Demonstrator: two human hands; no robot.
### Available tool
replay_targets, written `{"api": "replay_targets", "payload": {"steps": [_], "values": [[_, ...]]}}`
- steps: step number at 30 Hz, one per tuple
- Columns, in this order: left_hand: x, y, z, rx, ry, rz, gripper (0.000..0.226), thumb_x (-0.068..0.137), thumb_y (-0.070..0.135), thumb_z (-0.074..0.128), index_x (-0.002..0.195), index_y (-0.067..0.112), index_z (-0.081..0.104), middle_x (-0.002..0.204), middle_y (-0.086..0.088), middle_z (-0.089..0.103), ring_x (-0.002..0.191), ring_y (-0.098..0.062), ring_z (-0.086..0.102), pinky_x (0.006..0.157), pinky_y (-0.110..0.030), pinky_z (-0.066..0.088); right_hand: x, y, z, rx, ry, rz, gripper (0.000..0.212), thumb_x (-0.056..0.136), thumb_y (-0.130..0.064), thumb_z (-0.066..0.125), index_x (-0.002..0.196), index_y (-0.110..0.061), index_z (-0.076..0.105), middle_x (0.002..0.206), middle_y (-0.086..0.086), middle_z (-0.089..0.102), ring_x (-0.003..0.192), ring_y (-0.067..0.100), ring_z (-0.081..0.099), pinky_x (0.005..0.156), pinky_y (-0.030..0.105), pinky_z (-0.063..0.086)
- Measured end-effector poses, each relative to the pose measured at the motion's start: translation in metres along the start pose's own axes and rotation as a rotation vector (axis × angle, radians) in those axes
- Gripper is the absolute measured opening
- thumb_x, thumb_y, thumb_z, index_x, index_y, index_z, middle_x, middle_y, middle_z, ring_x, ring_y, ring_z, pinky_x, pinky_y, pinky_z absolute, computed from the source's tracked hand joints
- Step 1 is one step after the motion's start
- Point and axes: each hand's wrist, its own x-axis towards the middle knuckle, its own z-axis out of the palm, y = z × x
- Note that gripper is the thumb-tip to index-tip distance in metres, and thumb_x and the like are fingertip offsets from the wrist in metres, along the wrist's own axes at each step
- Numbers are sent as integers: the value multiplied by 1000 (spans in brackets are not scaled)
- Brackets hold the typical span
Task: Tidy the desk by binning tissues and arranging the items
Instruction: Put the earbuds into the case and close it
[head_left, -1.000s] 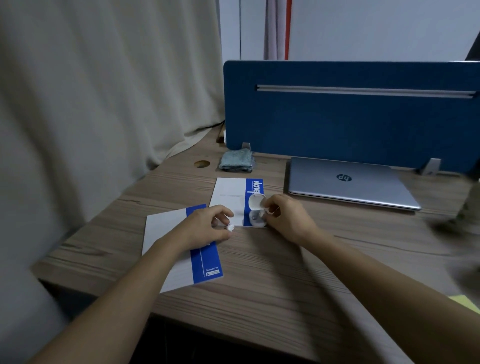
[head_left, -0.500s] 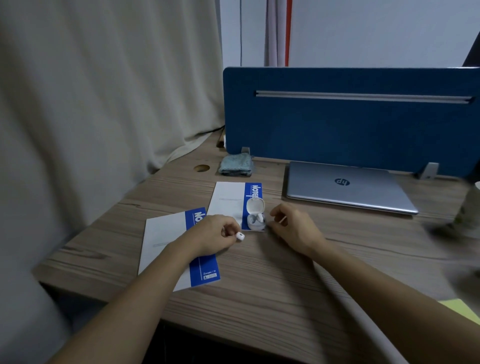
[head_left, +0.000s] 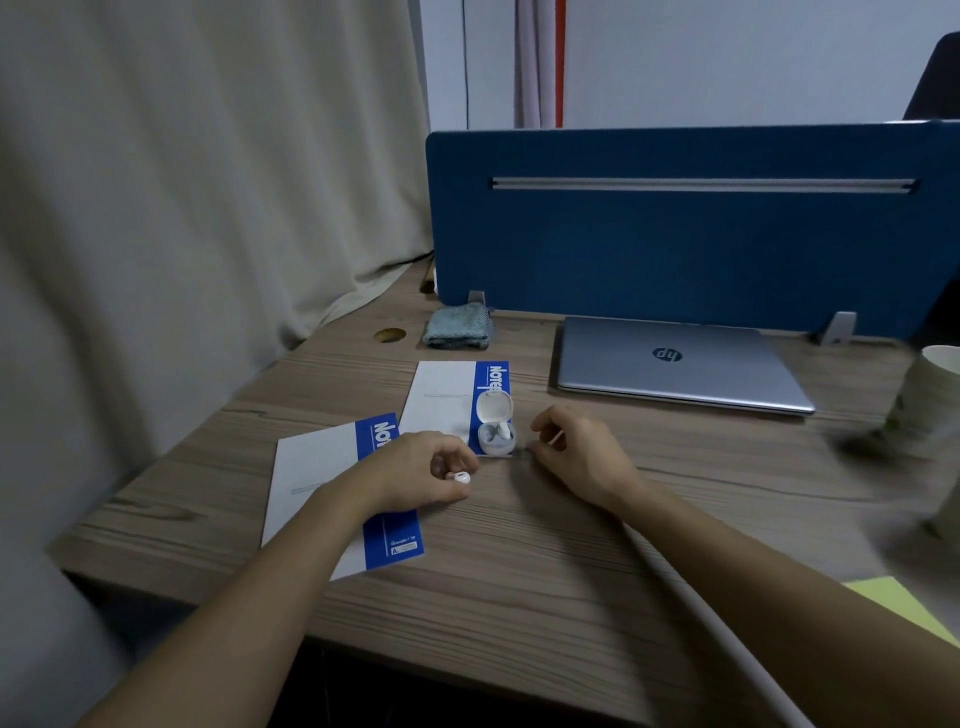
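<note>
Our left hand (head_left: 415, 475) rests over the nearer of two notebooks (head_left: 317, 493) on the wooden desk (head_left: 519, 571), fingers curled in and pinching a small white earbud (head_left: 460, 477) at their tips. Just beyond it, our right hand (head_left: 576, 454) hovers low over the bare wood, fingers loosely bent; something thin and pale shows between thumb and forefinger, but we cannot tell whether it is gripped or what it is.

Between our two hands, a white earbud case (head_left: 496, 428) stands with its lid up on the near right corner of the second notebook (head_left: 447, 397), on that cover's blue band. A second earbud sits inside the case.

The two notebooks, both white with a blue stripe, lie side by side toward the desk's left half, the nearer one angled towards the front edge. Behind them, near the back edge, a folded grey-blue cloth (head_left: 457, 326) lies against the foot of a blue partition (head_left: 675, 234), beside a round cable hole (head_left: 390, 335). A closed silver laptop (head_left: 675, 364) lies along the back edge to the right. At the desk's right edge a pale cup (head_left: 930, 400) appears blurred, and a yellow-green sheet (head_left: 893, 603) juts in at the near right corner. A beige curtain (head_left: 182, 208) hangs along the desk's left side.
</note>
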Motion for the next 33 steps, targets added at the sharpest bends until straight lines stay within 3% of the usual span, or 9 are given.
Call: {"api": "replay_targets", "payload": {"steps": [5,9,16,22,29,33], "values": [[0,-3,-6,8,-36,23,21,82,42,71,101,51,68,95,23,66,89,6,59,77,-17,47,-1,1,0,9,7,3,20,87,-22,65,106,-17,63,100,1,67,88,17,61,78,30,49],[2,-3,-6,16,-18,31,15,82,44,72,96,47,69,94,20,67,88,8,58,75,-17,47,0,2,1,16,-1,5,19,87,-22,65,105,-17,63,99,1,66,88,17,61,79,31,50],[14,11,-2,-113,248,63,12,82,41,71,93,44,66,92,20,66,82,4,61,66,-14,46,3,5,0,25,7,10,18,86,-21,66,103,-18,64,95,-1,66,86,17,61,78,29,48],[30,18,1,-232,347,66,12,84,35,75,94,32,68,91,8,68,78,-1,63,64,-14,47,3,11,-4,21,-18,28,20,88,-24,65,108,-20,63,97,-4,64,86,13,59,75,23,44],[46,22,11,-276,333,60,7,88,27,73,93,25,68,88,8,69,74,6,62,59,-7,45,4,12,-8,10,-51,27,23,90,-23,63,112,-20,62,103,-2,65,88,12,58,77,24,47],[49,18,17,-265,323,23,8,89,32,71,95,28,67,92,8,67,78,-2,62,63,-11,42,5,13,-6,12,-60,24,23,90,-23,62,113,-21,62,103,-3,64,87,10,57,76,23,45]]}}
